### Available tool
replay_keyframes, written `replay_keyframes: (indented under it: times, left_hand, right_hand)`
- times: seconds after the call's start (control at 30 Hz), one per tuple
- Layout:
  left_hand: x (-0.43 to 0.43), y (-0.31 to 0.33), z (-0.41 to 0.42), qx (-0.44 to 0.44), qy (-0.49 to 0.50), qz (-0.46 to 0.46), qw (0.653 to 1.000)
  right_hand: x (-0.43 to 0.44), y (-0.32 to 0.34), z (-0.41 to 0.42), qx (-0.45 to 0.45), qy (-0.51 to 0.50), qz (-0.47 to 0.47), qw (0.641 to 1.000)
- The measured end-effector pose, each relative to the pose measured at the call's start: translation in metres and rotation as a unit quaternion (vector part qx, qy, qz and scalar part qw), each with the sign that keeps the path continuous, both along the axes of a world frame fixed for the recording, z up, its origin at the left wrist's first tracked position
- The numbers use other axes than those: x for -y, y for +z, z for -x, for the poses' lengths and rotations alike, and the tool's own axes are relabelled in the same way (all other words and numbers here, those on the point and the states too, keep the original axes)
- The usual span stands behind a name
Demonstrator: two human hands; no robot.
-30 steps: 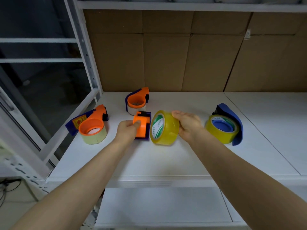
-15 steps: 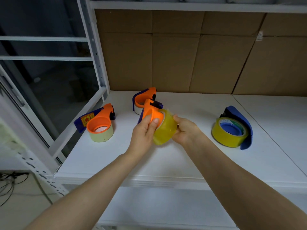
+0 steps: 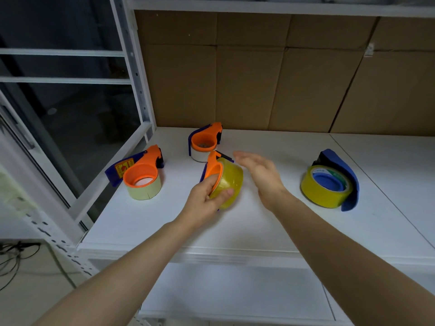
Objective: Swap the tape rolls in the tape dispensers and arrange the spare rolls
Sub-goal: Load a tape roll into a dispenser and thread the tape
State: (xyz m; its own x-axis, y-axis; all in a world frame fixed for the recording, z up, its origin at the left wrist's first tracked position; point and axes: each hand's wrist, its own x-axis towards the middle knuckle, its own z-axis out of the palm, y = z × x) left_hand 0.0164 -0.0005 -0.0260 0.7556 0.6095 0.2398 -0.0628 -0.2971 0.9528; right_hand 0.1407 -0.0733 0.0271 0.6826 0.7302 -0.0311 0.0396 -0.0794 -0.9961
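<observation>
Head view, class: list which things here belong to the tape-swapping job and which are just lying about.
Job: held orange dispenser in the left hand, with translucent yellow roll; left orange dispenser; back orange dispenser; blue dispenser.
Lying about: cardboard boxes; floor cables.

On shelf (image 3: 254, 229): left dispenser (image 3: 141, 169), rear dispenser (image 3: 205, 138) behind centre dispenser (image 3: 213, 170), right dispenser (image 3: 347, 177).

We identify a storeroom or packing area. The white shelf board (image 3: 259, 231) belongs to a steel rack with a perforated upright (image 3: 136, 74) at the board's rear left corner. Plain cardboard sheets (image 3: 247, 85) line its rear edge. 1 more board (image 3: 235, 290) sits below. Packing-tape dispensers lie on top, among them a blue dispenser (image 3: 348, 175).
</observation>
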Motion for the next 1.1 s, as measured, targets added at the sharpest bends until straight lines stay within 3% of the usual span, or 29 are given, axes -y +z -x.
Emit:
replay_keyframes:
  times: [0.07, 0.2, 0.33, 0.47, 0.53, 0.63, 0.73, 0.77, 0.93, 1.1]
  left_hand:
    - [0.000, 0.000, 0.001, 0.005, -0.007, 0.012, 1.000]
    - [-0.002, 0.000, 0.004, 0.008, -0.008, 0.034, 0.999]
    - [0.000, 0.001, 0.007, 0.001, -0.005, 0.029, 1.000]
    - [0.002, 0.006, 0.007, 0.022, 0.059, 0.091, 0.994]
    - [0.003, 0.007, 0.008, 0.025, 0.058, 0.148, 0.987]
    - [0.002, 0.009, 0.011, 0.020, 0.019, 0.207, 0.978]
    - [-0.002, 0.008, 0.013, 0.018, 0.014, 0.228, 0.973]
    - [-0.002, 0.007, 0.013, 0.016, 0.013, 0.229, 0.973]
    - [-0.002, 0.008, 0.013, 0.010, 0.030, 0.216, 0.976]
    - [-0.005, 0.012, 0.010, 0.005, 0.072, 0.212, 0.975]
  right_hand:
    - [0.004, 0.001, -0.003, 0.079, 0.053, 0.022, 0.995]
    - [0.001, -0.001, -0.004, 0.219, 0.048, 0.039, 0.974]
    - [0.000, -0.004, 0.001, 0.443, 0.026, 0.112, 0.889]
    - [-0.003, -0.003, -0.001, 0.505, 0.004, 0.163, 0.848]
    - [-0.005, -0.004, -0.003, 0.508, 0.005, 0.181, 0.842]
    - [-0.010, -0.006, -0.006, 0.455, 0.007, 0.187, 0.871]
    - [-0.016, 0.004, -0.013, 0.256, 0.033, 0.153, 0.954]
    - [-0.017, 0.007, -0.015, 0.200, 0.045, 0.159, 0.966]
    - [-0.017, 0.011, -0.017, 0.262, 0.064, 0.188, 0.944]
    - [-0.019, 0.009, -0.025, 0.166, 0.029, 0.177, 0.970]
